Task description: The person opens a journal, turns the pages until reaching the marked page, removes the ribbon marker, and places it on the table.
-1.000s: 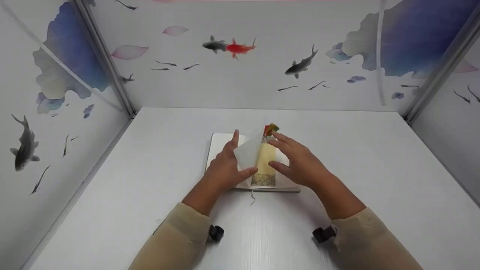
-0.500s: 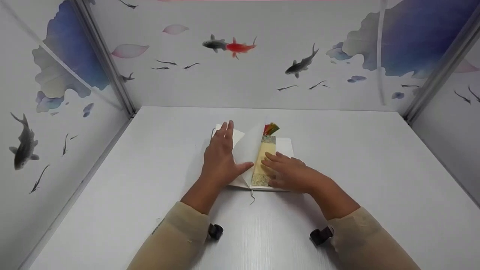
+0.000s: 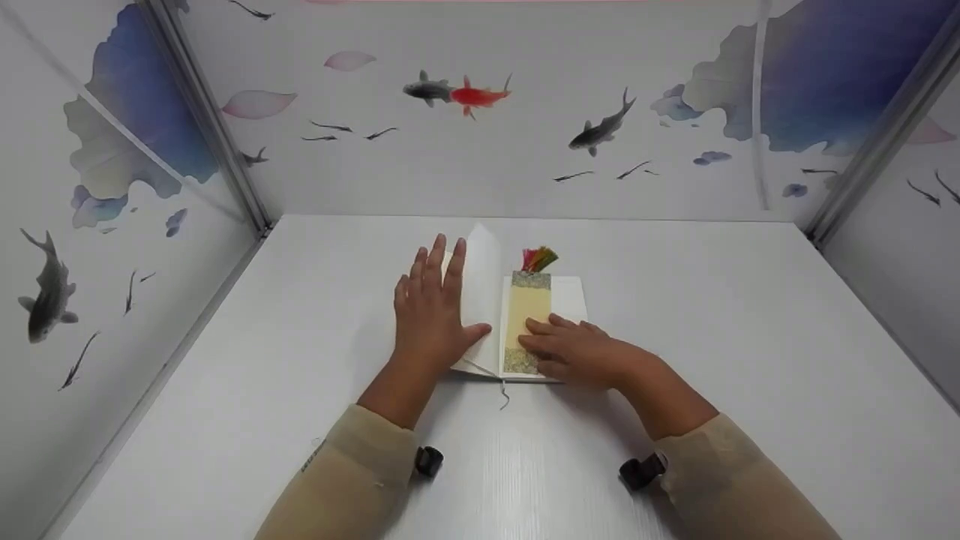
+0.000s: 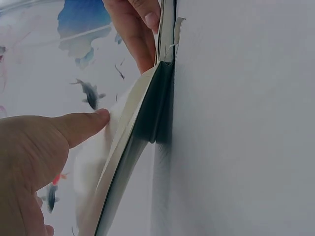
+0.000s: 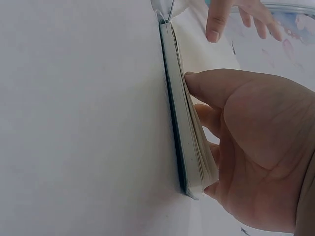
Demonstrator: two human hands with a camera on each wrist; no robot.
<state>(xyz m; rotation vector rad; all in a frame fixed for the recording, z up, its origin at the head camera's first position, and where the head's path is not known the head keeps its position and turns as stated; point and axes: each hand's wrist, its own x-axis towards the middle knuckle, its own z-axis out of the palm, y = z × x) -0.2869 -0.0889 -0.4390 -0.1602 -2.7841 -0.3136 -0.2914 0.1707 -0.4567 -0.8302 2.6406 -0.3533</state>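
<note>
A notebook (image 3: 571, 294) lies open on the white table. Along its right page, by the fold, sits a flat yellow bookmark (image 3: 527, 306) with patterned ends and a red-and-green tassel (image 3: 538, 259) past the top edge. My right hand (image 3: 581, 354) rests on the bookmark's lower part and the page, fingers extended. Over the left pages spreads my left hand (image 3: 431, 311), its thumb pointing toward the fold. The left wrist view shows the dark cover (image 4: 156, 101) on that side slanting up off the table. A loose page (image 3: 482, 274) stands partly raised beside the left hand.
A thin ribbon (image 3: 505, 394) trails from the notebook's bottom edge onto the table (image 3: 712, 322). White panels printed with fish and lotus leaves (image 3: 847, 75) enclose the back and sides. Black wrist straps (image 3: 643, 472) show at both sleeves.
My left hand has moved left, spreading over the left pages, while the turned page has swung leftward. My right hand has come down from near the tassel onto the bookmark, now fully uncovered at the fold.
</note>
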